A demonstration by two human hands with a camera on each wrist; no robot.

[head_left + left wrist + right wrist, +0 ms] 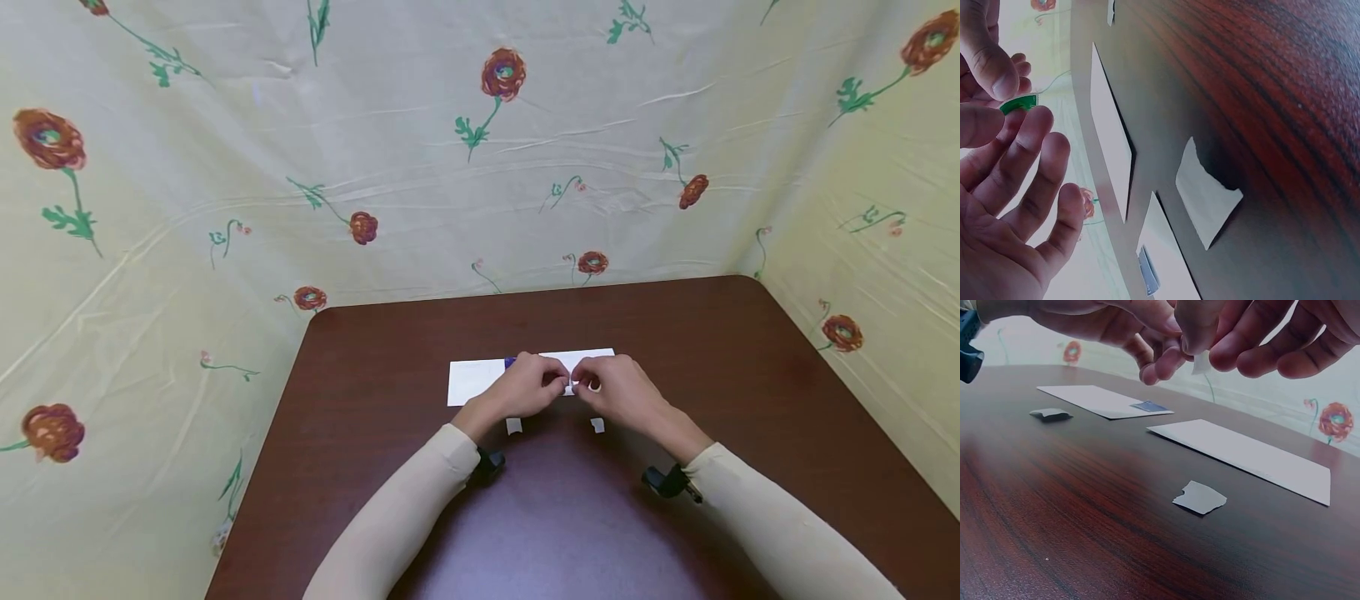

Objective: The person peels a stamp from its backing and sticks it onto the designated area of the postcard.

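Observation:
Fingertips of both hands meet above the table. My left hand [528, 385] pinches a small green stamp-like sticker [1021, 102] between thumb and forefinger. The right hand [618, 389] pinches at the same piece from the other side, its thumb beside the green edge. Seen from the right wrist, a small white piece [1201, 363] shows under the fingertips. Below lie two white envelope-like rectangles: the left one [472, 383] bears a blue stamp [1149, 407] at its corner, and the right one [1247, 456] is plain on its visible part.
Two torn white paper scraps lie nearer the person, a left one [513, 426] and a right one [597, 425]. The dark brown table [405, 350] has rounded far corners. A flowered curtain [420, 125] hangs behind and at both sides.

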